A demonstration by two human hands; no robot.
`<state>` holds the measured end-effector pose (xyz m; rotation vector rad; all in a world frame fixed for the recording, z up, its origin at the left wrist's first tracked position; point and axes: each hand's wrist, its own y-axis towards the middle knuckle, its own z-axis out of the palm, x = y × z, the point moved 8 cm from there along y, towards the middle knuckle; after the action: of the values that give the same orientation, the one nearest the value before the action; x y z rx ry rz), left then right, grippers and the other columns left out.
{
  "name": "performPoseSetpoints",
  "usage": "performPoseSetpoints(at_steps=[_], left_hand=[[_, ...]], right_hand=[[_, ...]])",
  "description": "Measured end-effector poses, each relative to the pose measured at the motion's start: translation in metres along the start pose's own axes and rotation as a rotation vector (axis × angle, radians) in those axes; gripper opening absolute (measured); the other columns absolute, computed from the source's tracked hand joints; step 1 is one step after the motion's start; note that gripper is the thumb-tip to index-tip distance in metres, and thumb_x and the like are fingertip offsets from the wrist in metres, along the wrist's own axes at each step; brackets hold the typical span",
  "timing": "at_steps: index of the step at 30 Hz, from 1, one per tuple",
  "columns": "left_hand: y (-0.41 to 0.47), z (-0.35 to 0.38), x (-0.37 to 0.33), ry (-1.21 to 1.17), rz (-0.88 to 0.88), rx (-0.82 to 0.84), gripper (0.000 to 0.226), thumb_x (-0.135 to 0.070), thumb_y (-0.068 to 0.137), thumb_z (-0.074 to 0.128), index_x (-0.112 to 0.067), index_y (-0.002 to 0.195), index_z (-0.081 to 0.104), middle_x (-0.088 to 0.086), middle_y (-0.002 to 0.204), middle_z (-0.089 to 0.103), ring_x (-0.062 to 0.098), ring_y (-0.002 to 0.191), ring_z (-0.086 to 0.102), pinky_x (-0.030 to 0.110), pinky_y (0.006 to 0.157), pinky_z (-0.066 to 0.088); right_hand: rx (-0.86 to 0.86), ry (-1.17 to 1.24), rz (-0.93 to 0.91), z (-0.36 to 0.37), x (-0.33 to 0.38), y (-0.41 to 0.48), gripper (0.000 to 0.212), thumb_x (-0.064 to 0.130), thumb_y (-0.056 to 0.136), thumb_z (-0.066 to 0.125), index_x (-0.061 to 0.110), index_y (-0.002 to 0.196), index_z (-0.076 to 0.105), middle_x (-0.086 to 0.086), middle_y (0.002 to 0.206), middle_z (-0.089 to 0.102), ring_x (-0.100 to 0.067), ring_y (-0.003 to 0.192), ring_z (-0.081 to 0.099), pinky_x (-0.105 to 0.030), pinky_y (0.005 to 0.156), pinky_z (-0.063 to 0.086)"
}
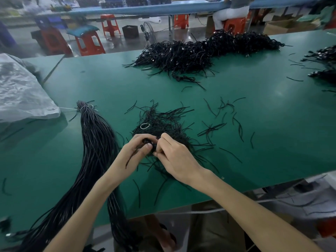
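Near the front edge of the green table (pixel 109 84), the left hand (pixel 135 151) and right hand (pixel 177 155) are pinching a small black cable coil (pixel 149 142) above loose ties (pixel 163 120); slackening fingers could be letting it spring apart.

No readable text, label, brand, number or sign. No legible print on loose black ties (pixel 163 124) or long cable bundle (pixel 96 142). Pale tags on far cable heap (pixel 200 51): too small to read (likewise blurred: crates (pixel 138 1) on rear bench).
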<state>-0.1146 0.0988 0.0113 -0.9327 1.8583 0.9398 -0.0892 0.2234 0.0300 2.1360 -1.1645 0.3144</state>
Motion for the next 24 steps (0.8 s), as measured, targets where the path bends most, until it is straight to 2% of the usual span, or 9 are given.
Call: performPoseSetpoints(at_steps=[2,7,9,10,13,15,18,22,24], left_hand=[[-0.002,0.002,0.007,-0.081,-0.041,-0.069,0.019,-0.007,0.107,0.046,-0.003,0.111,0.064,0.003,0.102,0.07,0.02,0.098,0.067,0.033,0.091,0.055],[0.0,-0.004,0.004,0.25,0.011,-0.211,0.024,-0.016,0.109,0.044,-0.018,0.088,0.056,-0.016,0.079,0.061,0.011,0.068,0.056,0.026,0.065,0.047],[0.001,-0.006,0.006,0.324,-0.032,-0.231,0.03,-0.035,0.108,0.042,-0.025,0.079,0.045,-0.014,0.071,0.057,0.009,0.056,0.044,0.02,0.052,0.035],[0.001,-0.006,0.01,0.348,-0.077,-0.226,0.034,-0.042,0.107,0.041,-0.024,0.077,0.04,-0.008,0.067,0.053,0.01,0.053,0.038,0.023,0.05,0.032],[0.003,-0.003,0.023,0.39,-0.214,-0.193,0.04,-0.046,0.104,0.043,-0.017,0.076,0.036,-0.005,0.057,0.044,0.012,0.051,0.03,0.026,0.05,0.032],[0.007,0.001,0.031,0.396,-0.3,-0.124,0.042,-0.04,0.104,0.046,-0.007,0.078,0.041,-0.008,0.059,0.043,0.01,0.051,0.03,0.025,0.05,0.032],[0.007,0.008,0.042,0.328,-0.435,0.074,0.045,-0.032,0.105,0.049,-0.003,0.071,0.047,0.004,0.058,0.049,0.013,0.047,0.038,0.031,0.051,0.036],[-0.007,0.015,0.057,0.06,-0.735,0.343,0.047,-0.032,0.107,0.048,-0.008,0.066,0.054,0.006,0.054,0.044,0.019,0.041,0.039,0.025,0.043,0.042],[-0.008,0.014,0.055,0.03,-0.771,0.423,0.046,-0.033,0.105,0.05,-0.01,0.066,0.055,0.004,0.056,0.043,0.017,0.042,0.038,0.026,0.044,0.042]], right_hand=[[-0.001,0.005,0.005,0.001,0.001,0.001,0.015,0.009,0.099,0.062,0.007,0.089,0.052,0.004,0.094,0.04,-0.013,0.074,0.04,-0.026,0.068,0.038],[0.008,0.023,-0.01,0.004,0.007,0.001,0.015,0.009,0.099,0.061,0.009,0.089,0.05,0.005,0.093,0.038,-0.007,0.073,0.032,-0.023,0.066,0.034],[-0.01,-0.002,-0.018,0.0,0.006,0.003,0.015,0.01,0.099,0.061,0.008,0.089,0.051,0.003,0.093,0.04,-0.008,0.073,0.034,-0.025,0.065,0.037],[-0.008,-0.019,-0.025,-0.001,0.005,0.003,0.014,0.01,0.1,0.06,0.008,0.089,0.051,0.002,0.093,0.042,-0.009,0.074,0.035,-0.027,0.066,0.041],[0.023,-0.094,-0.099,0.002,0.009,0.001,0.01,0.008,0.1,0.058,0.008,0.091,0.053,-0.005,0.094,0.047,-0.013,0.075,0.041,-0.032,0.07,0.05],[0.046,-0.187,-0.167,0.008,0.012,-0.002,0.01,0.003,0.096,0.061,0.007,0.091,0.054,-0.007,0.093,0.049,-0.018,0.075,0.048,-0.032,0.07,0.052],[0.071,-0.38,-0.303,0.016,0.018,-0.01,0.023,-0.007,0.081,0.072,0.007,0.091,0.057,-0.007,0.09,0.053,-0.02,0.074,0.053,-0.03,0.071,0.052],[0.083,-0.532,-0.549,0.026,0.03,-0.023,0.023,-0.012,0.085,0.059,0.009,0.094,0.054,-0.01,0.092,0.052,-0.022,0.076,0.052,-0.032,0.072,0.052],[0.052,-0.547,-0.586,0.024,0.032,-0.024,0.022,-0.011,0.087,0.056,0.009,0.093,0.052,-0.009,0.09,0.051,-0.022,0.075,0.05,-0.032,0.071,0.05]])
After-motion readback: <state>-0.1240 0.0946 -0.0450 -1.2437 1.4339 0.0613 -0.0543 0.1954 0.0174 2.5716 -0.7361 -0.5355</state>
